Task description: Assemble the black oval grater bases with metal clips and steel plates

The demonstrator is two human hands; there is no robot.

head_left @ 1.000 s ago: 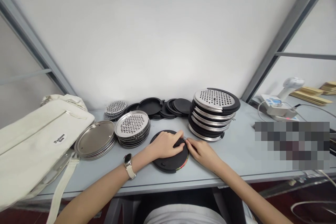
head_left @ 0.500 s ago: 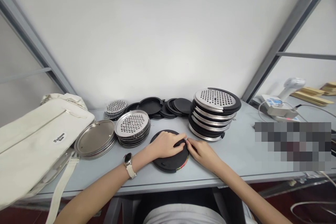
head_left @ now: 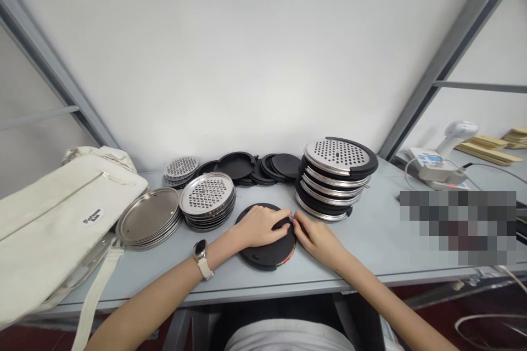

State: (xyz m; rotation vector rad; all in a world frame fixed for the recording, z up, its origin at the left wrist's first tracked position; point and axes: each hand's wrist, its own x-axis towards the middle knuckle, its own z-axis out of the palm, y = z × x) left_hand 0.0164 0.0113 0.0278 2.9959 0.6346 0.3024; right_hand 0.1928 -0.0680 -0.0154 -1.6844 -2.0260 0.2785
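A round black disc (head_left: 269, 252) with a red, yellow and green strip along its lower right rim lies near the table's front edge. My left hand (head_left: 263, 226) rests over the disc, its fingers closed at the right rim. My right hand (head_left: 315, 235) is pinched at that same rim spot, where a small shiny bit shows between the fingertips; what it is cannot be made out. Right behind stands a tall stack of perforated silver discs with black rims (head_left: 337, 156). To the left are perforated silver plates (head_left: 207, 193) and plain metal plates (head_left: 149, 215), both stacked.
Black round trays and lids (head_left: 235, 165) lie along the wall, beside small perforated discs (head_left: 181, 168). A white bag (head_left: 66, 219) covers the left end of the table (head_left: 366, 247). At the right are a white scanner (head_left: 461, 131) and wooden strips (head_left: 483, 153).
The fingertips of my right hand have shifted slightly at the disc's rim. My left hand and the disc look unmoved.
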